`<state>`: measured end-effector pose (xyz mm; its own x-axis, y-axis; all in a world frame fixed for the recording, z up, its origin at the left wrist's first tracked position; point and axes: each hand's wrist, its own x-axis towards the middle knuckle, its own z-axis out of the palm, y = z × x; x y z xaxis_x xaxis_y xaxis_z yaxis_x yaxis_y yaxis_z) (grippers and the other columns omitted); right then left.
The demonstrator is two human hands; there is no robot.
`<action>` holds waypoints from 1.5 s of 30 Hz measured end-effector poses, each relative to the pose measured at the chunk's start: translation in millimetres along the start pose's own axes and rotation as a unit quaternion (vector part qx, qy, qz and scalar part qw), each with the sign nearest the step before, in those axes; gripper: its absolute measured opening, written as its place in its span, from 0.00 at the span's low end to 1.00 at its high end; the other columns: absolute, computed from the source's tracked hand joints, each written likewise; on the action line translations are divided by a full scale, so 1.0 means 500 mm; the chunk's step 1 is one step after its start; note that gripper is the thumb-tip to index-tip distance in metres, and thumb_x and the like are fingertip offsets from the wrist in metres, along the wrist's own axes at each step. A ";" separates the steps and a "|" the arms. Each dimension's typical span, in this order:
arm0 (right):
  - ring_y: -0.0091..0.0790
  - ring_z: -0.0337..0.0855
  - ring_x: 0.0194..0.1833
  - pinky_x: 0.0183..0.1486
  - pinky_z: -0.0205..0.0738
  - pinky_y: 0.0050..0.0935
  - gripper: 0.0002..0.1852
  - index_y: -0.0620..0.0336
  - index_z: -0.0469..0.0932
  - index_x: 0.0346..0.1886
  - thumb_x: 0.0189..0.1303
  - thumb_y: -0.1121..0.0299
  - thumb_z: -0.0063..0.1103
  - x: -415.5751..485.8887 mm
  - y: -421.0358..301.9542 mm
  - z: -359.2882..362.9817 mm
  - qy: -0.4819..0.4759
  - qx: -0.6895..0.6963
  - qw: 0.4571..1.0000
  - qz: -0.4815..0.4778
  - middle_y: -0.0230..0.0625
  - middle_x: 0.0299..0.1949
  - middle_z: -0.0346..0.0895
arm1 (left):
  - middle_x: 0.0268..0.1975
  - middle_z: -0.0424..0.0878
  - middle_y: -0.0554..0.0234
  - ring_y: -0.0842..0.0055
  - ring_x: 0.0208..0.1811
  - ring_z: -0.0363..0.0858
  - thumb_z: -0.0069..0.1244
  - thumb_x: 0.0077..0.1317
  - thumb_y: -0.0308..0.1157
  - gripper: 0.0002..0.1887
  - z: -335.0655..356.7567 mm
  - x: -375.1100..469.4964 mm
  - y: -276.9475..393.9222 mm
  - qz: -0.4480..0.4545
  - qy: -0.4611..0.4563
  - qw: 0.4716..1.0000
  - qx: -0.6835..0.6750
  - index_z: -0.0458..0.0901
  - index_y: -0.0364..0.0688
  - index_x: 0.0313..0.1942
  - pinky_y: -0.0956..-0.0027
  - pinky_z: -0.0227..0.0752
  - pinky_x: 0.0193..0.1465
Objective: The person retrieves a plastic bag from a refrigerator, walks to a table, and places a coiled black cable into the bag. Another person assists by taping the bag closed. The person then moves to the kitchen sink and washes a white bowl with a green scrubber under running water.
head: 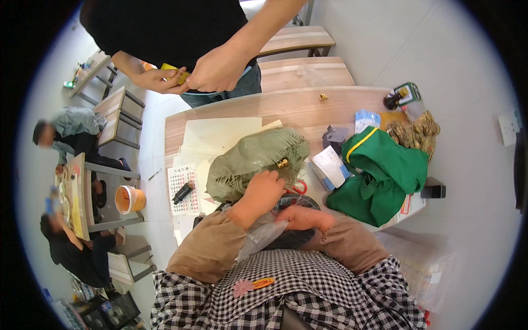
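Note:
A bulging olive-green woven plastic sack [255,156] with frayed edges lies on the table before me. My left hand [264,189] is at its near right side, fingers curled and partly hidden. Just beyond those fingertips a small brass fitting [283,163] rests against the sack. My right hand [303,218] pinches a crumpled clear plastic bag [264,234] close to my apron. Beneath both hands is a black bag or liner [299,239], partly covered. The red handle of what looks like scissors [300,187] shows beside the sack.
A standing person's hands [185,78] hold a yellow object across the table [231,108]. A green cloth [379,173], a white-and-blue box [330,168] and a gold-coloured figurine [416,130] are at right. A black cylindrical part [182,193] lies on a printed sheet at left. An orange bucket [130,199] stands leftward.

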<state>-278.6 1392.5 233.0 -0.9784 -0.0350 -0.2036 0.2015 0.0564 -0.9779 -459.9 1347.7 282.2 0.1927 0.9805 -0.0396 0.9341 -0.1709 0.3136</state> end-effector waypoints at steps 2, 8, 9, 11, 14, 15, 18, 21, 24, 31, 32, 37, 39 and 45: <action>0.29 0.80 0.37 0.43 0.73 0.28 0.09 0.62 0.81 0.43 0.61 0.72 0.58 0.001 -0.001 -0.002 -0.002 0.010 1.000 -0.022 0.38 0.34 0.82 | 0.36 0.79 0.57 0.58 0.41 0.79 0.51 0.63 0.38 0.13 0.000 -0.029 0.007 -0.034 -0.026 0.997 -0.061 0.83 0.42 0.44 0.57 0.72 0.44; 0.29 0.82 0.41 0.47 0.74 0.28 0.10 0.63 0.81 0.44 0.60 0.73 0.59 0.005 0.002 -0.005 -0.026 -0.007 0.999 0.046 0.37 0.39 0.84 | 0.33 0.82 0.52 0.56 0.37 0.80 0.48 0.66 0.37 0.11 0.010 -0.059 -0.016 -0.030 0.041 0.989 -0.141 0.83 0.39 0.33 0.56 0.72 0.45; 0.27 0.81 0.40 0.46 0.73 0.28 0.09 0.63 0.81 0.43 0.61 0.72 0.59 0.005 0.003 -0.003 -0.013 0.004 1.000 0.023 0.37 0.37 0.83 | 0.32 0.82 0.52 0.56 0.37 0.80 0.48 0.65 0.36 0.11 0.015 -0.057 -0.023 -0.035 0.043 0.989 -0.135 0.83 0.39 0.33 0.56 0.72 0.45; 0.25 0.79 0.37 0.43 0.73 0.27 0.08 0.63 0.81 0.41 0.62 0.71 0.58 0.003 0.008 0.001 -0.008 0.040 0.999 0.002 0.36 0.32 0.81 | 0.34 0.82 0.51 0.55 0.38 0.80 0.48 0.65 0.34 0.10 0.025 -0.046 -0.038 -0.039 0.050 0.987 -0.149 0.83 0.39 0.34 0.56 0.73 0.44; 0.25 0.79 0.37 0.44 0.73 0.27 0.08 0.63 0.81 0.41 0.61 0.71 0.58 0.001 0.016 0.005 0.005 0.019 1.000 -0.005 0.36 0.33 0.82 | 0.39 0.82 0.49 0.53 0.40 0.80 0.49 0.63 0.29 0.08 0.041 -0.012 -0.053 -0.050 0.073 0.980 -0.176 0.82 0.37 0.39 0.57 0.74 0.43; 0.25 0.80 0.38 0.44 0.73 0.27 0.08 0.63 0.81 0.41 0.61 0.71 0.59 0.001 0.018 0.006 0.004 0.020 1.000 -0.009 0.36 0.34 0.82 | 0.40 0.82 0.49 0.52 0.41 0.80 0.49 0.63 0.28 0.08 0.046 0.002 -0.055 -0.057 0.086 0.976 -0.194 0.81 0.37 0.40 0.57 0.74 0.43; 0.25 0.80 0.38 0.45 0.73 0.27 0.09 0.63 0.81 0.42 0.60 0.71 0.60 0.000 0.020 0.006 0.004 0.021 1.000 -0.010 0.36 0.35 0.83 | 0.40 0.82 0.50 0.55 0.42 0.82 0.47 0.62 0.28 0.08 0.067 0.057 -0.053 -0.040 0.125 0.981 -0.140 0.81 0.38 0.39 0.58 0.76 0.41; 0.27 0.81 0.39 0.45 0.73 0.29 0.09 0.62 0.81 0.42 0.60 0.70 0.60 0.001 0.018 0.004 0.006 0.015 1.000 -0.002 0.37 0.36 0.84 | 0.39 0.83 0.52 0.59 0.41 0.83 0.46 0.62 0.28 0.09 0.094 0.106 -0.046 -0.087 0.023 0.996 0.027 0.81 0.39 0.40 0.58 0.78 0.38; 0.33 0.83 0.39 0.45 0.74 0.32 0.10 0.60 0.81 0.42 0.60 0.68 0.59 0.001 0.015 0.004 0.009 -0.002 1.000 -0.013 0.40 0.37 0.84 | 0.44 0.81 0.52 0.59 0.43 0.83 0.44 0.63 0.30 0.11 0.115 0.133 -0.047 -0.076 0.034 0.994 0.069 0.80 0.42 0.43 0.57 0.79 0.38; 0.39 0.83 0.38 0.43 0.74 0.33 0.10 0.60 0.81 0.42 0.58 0.68 0.59 0.002 0.024 0.004 0.032 -0.055 0.998 -0.022 0.43 0.36 0.83 | 0.44 0.81 0.45 0.51 0.43 0.81 0.48 0.57 0.24 0.14 0.091 0.131 -0.066 -0.119 0.031 0.991 -0.058 0.79 0.38 0.44 0.55 0.76 0.44; 0.38 0.83 0.39 0.44 0.74 0.32 0.10 0.61 0.81 0.43 0.59 0.69 0.59 0.003 0.024 0.004 0.022 -0.053 0.998 -0.014 0.43 0.37 0.83 | 0.45 0.80 0.43 0.49 0.44 0.80 0.47 0.56 0.23 0.15 0.078 0.126 -0.074 -0.110 0.070 0.985 -0.111 0.80 0.38 0.46 0.55 0.76 0.46; 0.39 0.83 0.36 0.42 0.74 0.33 0.10 0.60 0.82 0.40 0.57 0.68 0.60 0.006 0.019 0.001 0.029 -0.025 0.999 -0.020 0.43 0.35 0.83 | 0.49 0.80 0.39 0.49 0.51 0.79 0.44 0.57 0.20 0.20 0.039 0.109 -0.113 -0.187 0.050 0.923 -0.334 0.79 0.37 0.51 0.60 0.73 0.52; 0.38 0.83 0.36 0.42 0.74 0.33 0.10 0.61 0.82 0.41 0.58 0.68 0.60 0.006 0.015 0.001 0.036 -0.026 0.999 -0.025 0.43 0.35 0.83 | 0.48 0.82 0.41 0.55 0.50 0.80 0.45 0.58 0.21 0.21 0.042 0.106 -0.121 -0.208 0.063 0.916 -0.337 0.77 0.36 0.54 0.65 0.73 0.52; 0.35 0.83 0.37 0.43 0.74 0.32 0.11 0.61 0.81 0.42 0.57 0.68 0.61 0.004 0.016 0.002 0.031 -0.022 0.999 -0.020 0.43 0.35 0.83 | 0.45 0.83 0.45 0.62 0.44 0.82 0.47 0.60 0.20 0.22 0.025 0.093 -0.125 -0.217 0.107 0.914 -0.326 0.75 0.36 0.57 0.69 0.74 0.47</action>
<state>-278.8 1392.0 224.9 -0.9867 0.0244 -0.1605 0.1622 0.1007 -0.9816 -505.5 1402.5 249.1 -0.2819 0.9504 -0.1314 0.5165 0.2658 0.8140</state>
